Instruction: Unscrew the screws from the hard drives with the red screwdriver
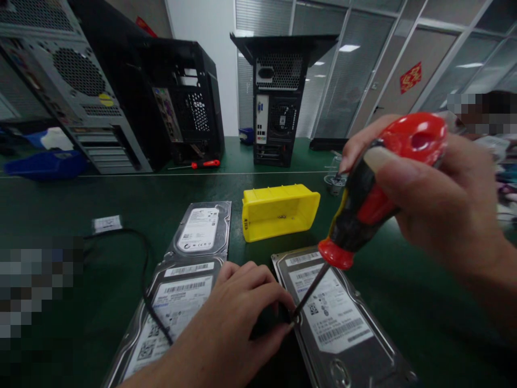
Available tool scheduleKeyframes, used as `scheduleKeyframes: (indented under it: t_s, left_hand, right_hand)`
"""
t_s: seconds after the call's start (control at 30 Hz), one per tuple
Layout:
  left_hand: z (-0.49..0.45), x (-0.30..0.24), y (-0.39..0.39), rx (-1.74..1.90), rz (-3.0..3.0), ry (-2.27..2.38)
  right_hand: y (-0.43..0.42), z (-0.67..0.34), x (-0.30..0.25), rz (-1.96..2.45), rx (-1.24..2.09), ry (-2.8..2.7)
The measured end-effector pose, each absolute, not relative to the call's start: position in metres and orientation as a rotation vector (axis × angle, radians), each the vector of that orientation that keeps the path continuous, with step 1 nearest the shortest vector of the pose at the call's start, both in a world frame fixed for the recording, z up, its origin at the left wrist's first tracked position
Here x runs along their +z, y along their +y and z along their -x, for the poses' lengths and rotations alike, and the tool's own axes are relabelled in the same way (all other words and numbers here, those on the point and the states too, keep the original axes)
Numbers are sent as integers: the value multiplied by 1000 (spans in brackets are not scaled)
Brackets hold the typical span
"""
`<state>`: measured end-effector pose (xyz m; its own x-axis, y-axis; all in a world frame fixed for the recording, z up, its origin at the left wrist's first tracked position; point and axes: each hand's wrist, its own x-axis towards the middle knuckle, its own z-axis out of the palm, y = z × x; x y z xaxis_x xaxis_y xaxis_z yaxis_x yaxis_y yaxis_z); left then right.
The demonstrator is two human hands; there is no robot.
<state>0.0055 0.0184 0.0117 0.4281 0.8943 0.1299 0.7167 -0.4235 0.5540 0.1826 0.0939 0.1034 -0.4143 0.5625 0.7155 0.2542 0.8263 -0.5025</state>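
Note:
My right hand is closed round the red and black handle of a screwdriver. Its shaft slants down to the left, and the tip meets the left edge of a hard drive lying label up. At that tip, the thumb and index finger of my left hand come together in a pinch; anything small between them is hidden. Left of that hand lies another hard drive, partly covered by my forearm, with a third hard drive touching its far end.
A yellow bin lies on its side behind the drives, small bits inside. A black cable crosses the left drive. Computer cases stand at the back, with another screwdriver before them. A person is at far right.

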Motion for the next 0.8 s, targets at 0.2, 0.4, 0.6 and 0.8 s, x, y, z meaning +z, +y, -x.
scheduleKeyframes:
  t_s: [0.2,0.4,0.6,0.8]
  left_hand:
    - [-5,9,17,587,-2233,1390]
    - [-9,9,20,573,-2262,1421]
    - [-11,9,24,607,-2310,1375]
    - [-10,7,26,625,-2296,1358]
  right_hand:
    - [92,-183,102,693,411,-2021]
    - [90,-177,105,490,350,-1998]
    - [89,-179,110,439,300,-2057]
    - [90,-189,112,473,620,-2141]
